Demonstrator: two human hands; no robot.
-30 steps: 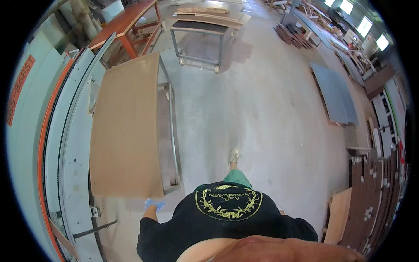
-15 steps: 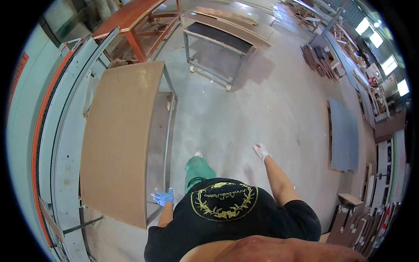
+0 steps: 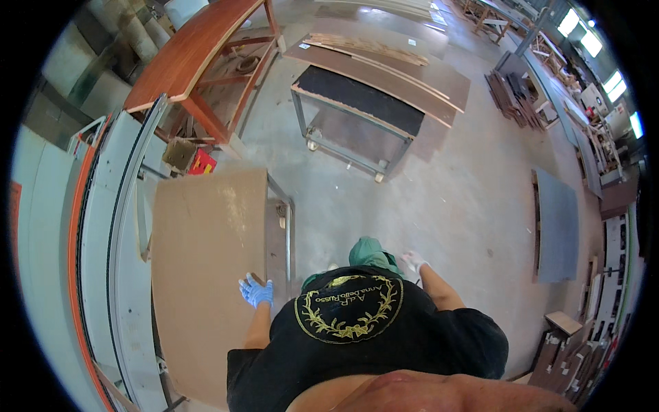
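My left hand (image 3: 257, 291), in a blue glove, has its fingers spread over the right edge of a large brown board (image 3: 206, 275). It holds nothing; whether the palm touches the board I cannot tell. The board lies flat on a metal-framed cart (image 3: 290, 237), whose rail shows past the far right corner. Away from the board, to the right of my body, my right hand (image 3: 414, 261) hangs low in a whitish glove. Its fingers look loosely apart, slightly blurred, with no object visible in them.
Ahead, a wheeled trolley (image 3: 357, 103) carries brown panels (image 3: 384, 72). A reddish wooden table (image 3: 185, 58) stands far left, with an open cardboard box (image 3: 180, 155) near its leg. A machine with an orange edge (image 3: 77, 254) runs along the left. Grey panels (image 3: 557, 226) lie at right.
I have moved forward along the board, so the trolley and table appear nearer. My left hand now lies over the board's edge rather than beside it. My right hand has swung back toward my body.
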